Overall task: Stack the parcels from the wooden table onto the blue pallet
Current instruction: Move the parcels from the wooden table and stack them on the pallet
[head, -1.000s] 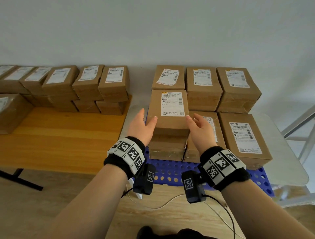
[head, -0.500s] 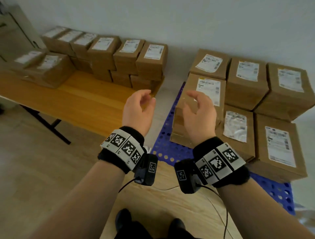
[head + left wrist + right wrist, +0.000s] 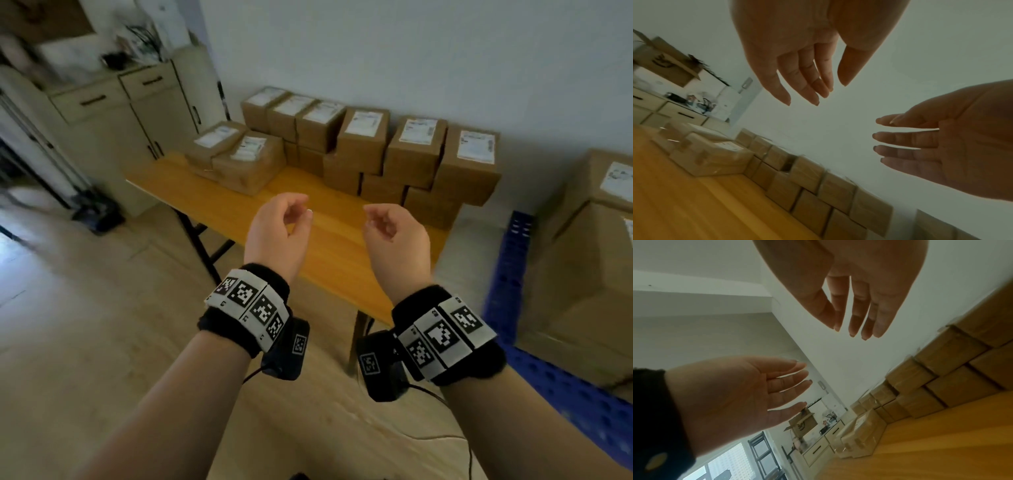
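Brown parcels (image 3: 414, 150) with white labels stand stacked in two layers along the back of the wooden table (image 3: 239, 205); two more lie at its left (image 3: 246, 161). My left hand (image 3: 294, 214) and right hand (image 3: 383, 221) hover empty over the table's near part, short of the stack, fingers relaxed. The left wrist view shows the left hand (image 3: 813, 78) with loose fingers above the parcels (image 3: 818, 186). The right wrist view shows the right hand (image 3: 855, 313) the same way. The blue pallet (image 3: 507, 274) lies at the right, carrying stacked parcels (image 3: 582, 267).
A pale cabinet with drawers (image 3: 137, 109) stands left of the table against the wall. The table's black legs (image 3: 202, 246) reach the wooden floor (image 3: 85, 325) below its near edge. A narrow strip of floor separates table and pallet.
Both hands have let go of the parcel set on the pallet stack and swung left. They now hover empty over the wooden table, and the view has turned left with them.
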Available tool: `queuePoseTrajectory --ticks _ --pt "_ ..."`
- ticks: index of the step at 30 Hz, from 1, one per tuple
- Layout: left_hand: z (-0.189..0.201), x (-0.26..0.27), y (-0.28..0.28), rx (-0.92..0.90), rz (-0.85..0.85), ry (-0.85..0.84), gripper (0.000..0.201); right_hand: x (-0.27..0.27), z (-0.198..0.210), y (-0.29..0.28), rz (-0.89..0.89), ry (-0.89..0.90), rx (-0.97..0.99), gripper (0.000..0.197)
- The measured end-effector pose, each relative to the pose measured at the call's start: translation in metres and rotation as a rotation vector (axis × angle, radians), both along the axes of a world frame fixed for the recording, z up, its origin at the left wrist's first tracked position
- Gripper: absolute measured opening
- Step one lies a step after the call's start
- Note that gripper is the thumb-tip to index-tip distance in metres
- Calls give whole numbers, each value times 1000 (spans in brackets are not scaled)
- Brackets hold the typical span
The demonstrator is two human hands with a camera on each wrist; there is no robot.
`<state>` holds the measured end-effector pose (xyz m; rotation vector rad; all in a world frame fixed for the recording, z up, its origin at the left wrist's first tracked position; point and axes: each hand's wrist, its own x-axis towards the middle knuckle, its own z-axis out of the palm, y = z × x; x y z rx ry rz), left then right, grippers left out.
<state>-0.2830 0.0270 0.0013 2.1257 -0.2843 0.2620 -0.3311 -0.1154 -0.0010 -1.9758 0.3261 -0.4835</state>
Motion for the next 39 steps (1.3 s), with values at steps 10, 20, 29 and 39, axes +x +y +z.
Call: queuePoseTrajectory --ticks 10,20,29,39 --pt "-15 108 68 -4 42 52 28 118 -11 60 56 21 3 22" --pt "-22 280 97 158 91 129 31 304 -31 79 84 72 153 25" --pt "-56 399 126 182 55 253 34 415 -68 107 65 261 153 33" --pt "-106 509 171 291 -161 427 41 499 -123 163 -76 699 258 48"
